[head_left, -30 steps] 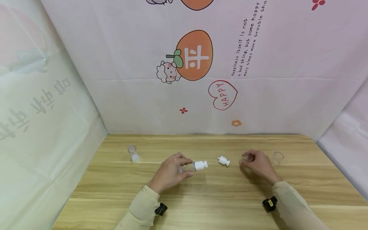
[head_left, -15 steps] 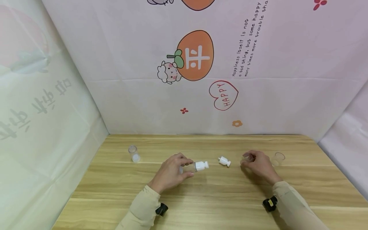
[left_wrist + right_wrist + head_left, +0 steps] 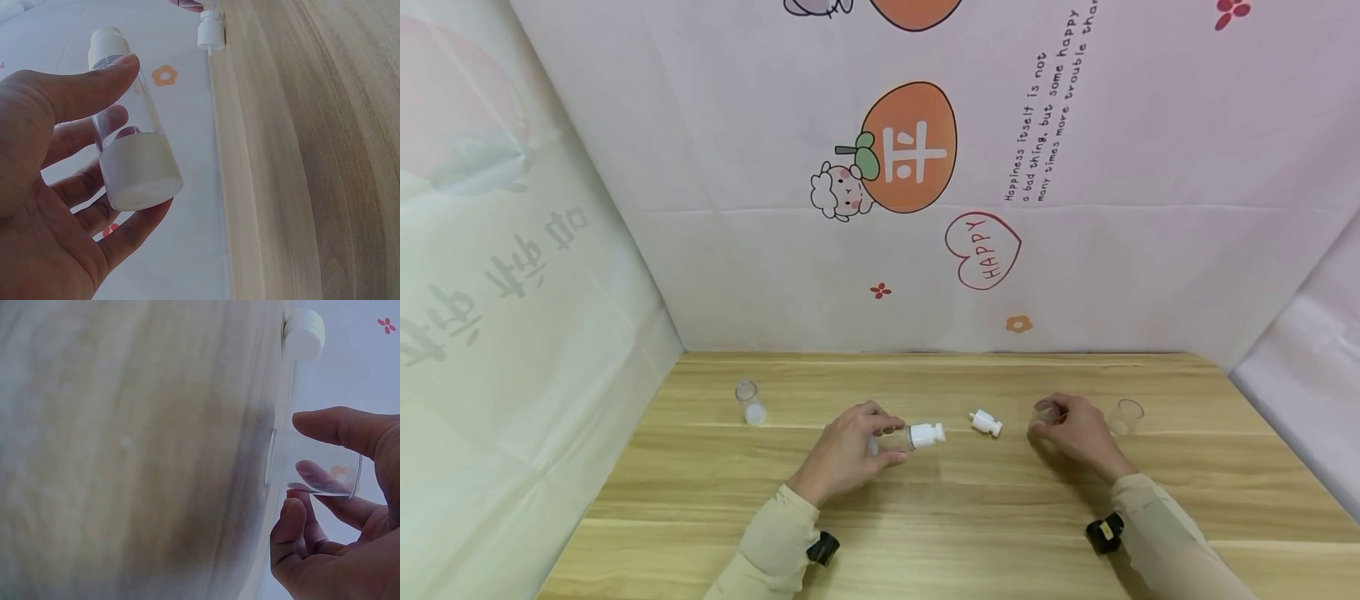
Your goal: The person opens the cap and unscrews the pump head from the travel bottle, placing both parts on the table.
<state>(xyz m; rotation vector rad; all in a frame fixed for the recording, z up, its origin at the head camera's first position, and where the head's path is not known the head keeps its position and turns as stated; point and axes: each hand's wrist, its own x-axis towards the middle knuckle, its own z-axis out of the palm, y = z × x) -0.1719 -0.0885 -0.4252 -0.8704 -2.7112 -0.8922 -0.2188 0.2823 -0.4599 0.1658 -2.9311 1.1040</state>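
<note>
My left hand (image 3: pixel 847 450) holds a clear pump bottle (image 3: pixel 140 159) between thumb and fingers. The bottle has a white base and a white pump head (image 3: pixel 927 434), which points right in the head view. Farther right, my right hand (image 3: pixel 1075 429) grips a clear plastic cap (image 3: pixel 319 465) by its sides, its rim at the wooden tabletop. Between the hands a loose white pump head (image 3: pixel 986 422) lies on its side, touched by neither.
A clear bottle body with a white bottom (image 3: pixel 751 404) stands at the left of the wooden table (image 3: pixel 925 533). Just right of my right hand is another clear cap (image 3: pixel 1126 417). A printed cloth (image 3: pixel 760 275) rises behind the table's back edge.
</note>
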